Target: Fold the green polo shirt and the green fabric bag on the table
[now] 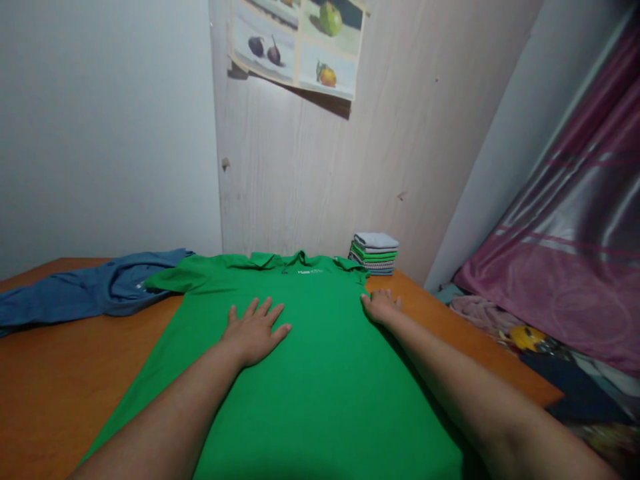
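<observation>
Left hand (255,330) lies flat, fingers spread, on a green polo shirt (320,393) on the counter (60,373); right hand (381,307) touches its 2 o'clock edge, grip unclear.

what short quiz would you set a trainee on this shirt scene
1. True or false: the left hand lies flat on the green shirt.
2. Where is the right hand? A on the shirt's middle; B at the shirt's right edge; C lifted in the air.
3. What colour is the crumpled garment lying left of the shirt?
Key: 1 true; 2 B; 3 blue.
</observation>
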A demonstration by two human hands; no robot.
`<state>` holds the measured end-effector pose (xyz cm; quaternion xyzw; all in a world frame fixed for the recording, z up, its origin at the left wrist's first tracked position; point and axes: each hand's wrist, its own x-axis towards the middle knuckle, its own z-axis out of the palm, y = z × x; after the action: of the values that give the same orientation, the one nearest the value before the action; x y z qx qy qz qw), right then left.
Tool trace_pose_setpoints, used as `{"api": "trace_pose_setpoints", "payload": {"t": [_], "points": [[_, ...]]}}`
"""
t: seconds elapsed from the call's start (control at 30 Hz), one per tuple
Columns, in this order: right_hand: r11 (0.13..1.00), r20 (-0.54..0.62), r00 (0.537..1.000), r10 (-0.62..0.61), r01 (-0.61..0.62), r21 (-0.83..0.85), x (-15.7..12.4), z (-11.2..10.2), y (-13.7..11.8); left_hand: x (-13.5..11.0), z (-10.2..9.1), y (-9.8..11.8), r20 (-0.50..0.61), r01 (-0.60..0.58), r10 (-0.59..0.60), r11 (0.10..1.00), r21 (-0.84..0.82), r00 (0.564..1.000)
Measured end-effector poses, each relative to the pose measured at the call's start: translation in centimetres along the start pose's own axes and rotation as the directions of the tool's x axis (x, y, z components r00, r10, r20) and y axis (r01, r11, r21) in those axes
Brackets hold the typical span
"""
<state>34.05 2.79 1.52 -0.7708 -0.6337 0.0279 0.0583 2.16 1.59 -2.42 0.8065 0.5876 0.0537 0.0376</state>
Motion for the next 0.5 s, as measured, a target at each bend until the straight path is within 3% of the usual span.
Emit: {"api": "trace_pose_setpoints", "payload": {"t": [0.07, 0.13, 0.23, 0.3, 0.37, 0.5], "points": [[1.0, -0.002, 1.0, -0.025, 0.025, 0.008, -1.2, 0.5, -1.4, 0.0, 0.0, 0.0, -0.006, -0.007, 0.007, 1.0, 0.001, 1.0], [0.991, 0.021, 0.991, -0.13, 0.129, 0.032, -3.1, 1.6, -3.7, 0.1, 0.1, -0.1, -0.012, -0.013, 0.013, 1.0, 0.002, 1.0], [0.883, 0.053, 0.888, -0.457, 0.446, 0.15, -6.1, 3.5, -6.5, 0.1, 0.1, -0.2, -0.016, -0.01, 0.01, 1.0, 0.008, 1.0], [0.854, 0.071, 0.859, -0.507, 0.489, 0.178, -7.0, 4.1, -6.6, 0.1, 0.0, -0.2, -0.012, -0.007, 0.007, 1.0, 0.01, 1.0], [0.899, 0.09, 0.9, -0.427, 0.412, 0.149, -6.7, 4.0, -4.9, 0.0, -0.1, -0.2, -0.011, -0.01, 0.01, 1.0, 0.009, 1.0], [0.999, 0.072, 0.996, -0.05, 0.048, 0.022, -4.2, 2.3, 0.9, 0.1, -0.1, -0.4, -0.013, -0.018, 0.018, 1.0, 0.005, 1.0]]}}
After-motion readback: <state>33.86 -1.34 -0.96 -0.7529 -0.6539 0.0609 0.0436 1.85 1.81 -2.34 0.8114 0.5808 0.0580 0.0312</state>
